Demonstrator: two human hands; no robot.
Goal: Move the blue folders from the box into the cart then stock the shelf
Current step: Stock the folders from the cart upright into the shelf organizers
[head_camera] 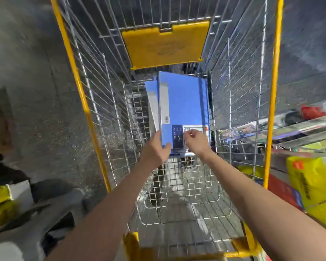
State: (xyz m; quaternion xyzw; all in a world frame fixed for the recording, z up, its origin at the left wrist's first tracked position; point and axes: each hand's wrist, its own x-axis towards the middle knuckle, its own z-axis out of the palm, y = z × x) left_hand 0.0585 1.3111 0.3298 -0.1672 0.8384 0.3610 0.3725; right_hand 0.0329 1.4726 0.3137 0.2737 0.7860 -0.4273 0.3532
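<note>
A: Speckled grey floor. At centre frame, a yellow-framed wire cart [105, 81] holds stacked blue folders [184, 102].

B: And the hands?

A: The left hand [156, 147] and right hand [196, 142] both clasp the top one's near edge, probably to square the stack.

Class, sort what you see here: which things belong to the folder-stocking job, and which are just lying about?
Belong: blue folders, gripped by the left hand and right hand; wire cart; shelf.
Lying about: yellow packs; red bag.
</note>
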